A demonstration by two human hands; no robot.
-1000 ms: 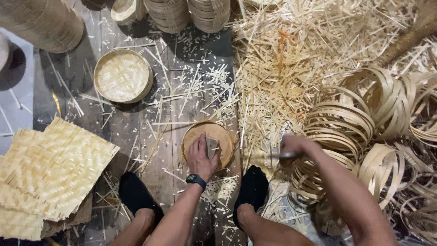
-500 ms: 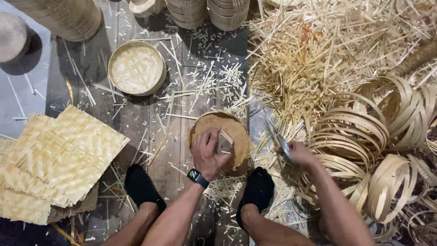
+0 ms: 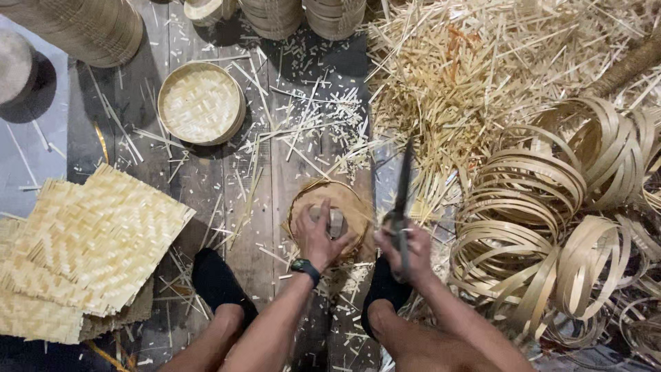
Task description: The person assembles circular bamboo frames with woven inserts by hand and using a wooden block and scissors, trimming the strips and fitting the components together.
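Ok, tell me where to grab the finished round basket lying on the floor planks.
Probably best to take the round basket by its raised rim on the near side, coming from above: it sits open side up, flat on the planks, nothing covers that edge.

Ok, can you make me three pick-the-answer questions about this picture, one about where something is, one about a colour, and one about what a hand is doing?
1. Where do the woven mats lie?
A. on the person's left
B. on the person's right
C. on top of the hoops

2. What colour are the socks?
A. white
B. black
C. red

3. What is the right hand doing?
A. resting flat on the floor
B. gripping a knife, blade pointing away from the person
C. holding a hoop

Answers:
1. A, the mats are stacked at the left edge, while the hoops pile up on the right.
2. B, both feet show dark black.
3. B, the fingers wrap the handle of the knife beside the round basket that the left hand presses.
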